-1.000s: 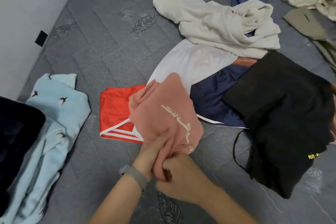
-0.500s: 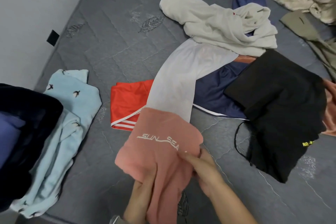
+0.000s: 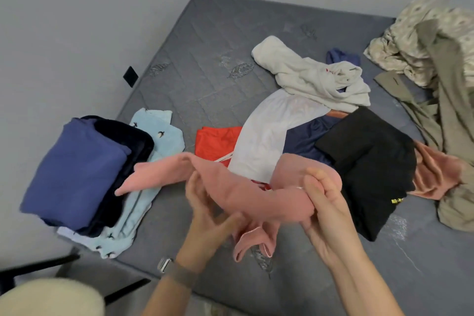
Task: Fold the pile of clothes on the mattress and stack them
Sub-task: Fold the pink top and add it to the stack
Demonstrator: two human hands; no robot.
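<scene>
Both hands hold a pink garment [image 3: 246,187] up above the grey mattress [image 3: 205,67]. My left hand [image 3: 207,210] grips its middle from below, while my right hand [image 3: 323,200] grips its bunched right end. One pink flap stretches left toward the folded stack [image 3: 84,172] of blue and dark navy pieces, which lies on a light blue bird-print garment [image 3: 154,126]. Behind the hands lies the loose pile: red shorts [image 3: 215,141], a white piece [image 3: 269,131], navy fabric [image 3: 302,141], a black garment [image 3: 366,161] and a cream sweater [image 3: 315,77].
A salmon garment [image 3: 433,174] and olive and patterned cloths [image 3: 441,64] crowd the right side. The wall runs along the left, with a black tag [image 3: 130,76] at the mattress edge. A dark chair frame [image 3: 38,267] and a pale rounded object [image 3: 51,297] sit at the lower left.
The pink garment went from lying flat on the mattress to being lifted and bunched between both hands. The view pulled back and up, revealing the folded stack at left.
</scene>
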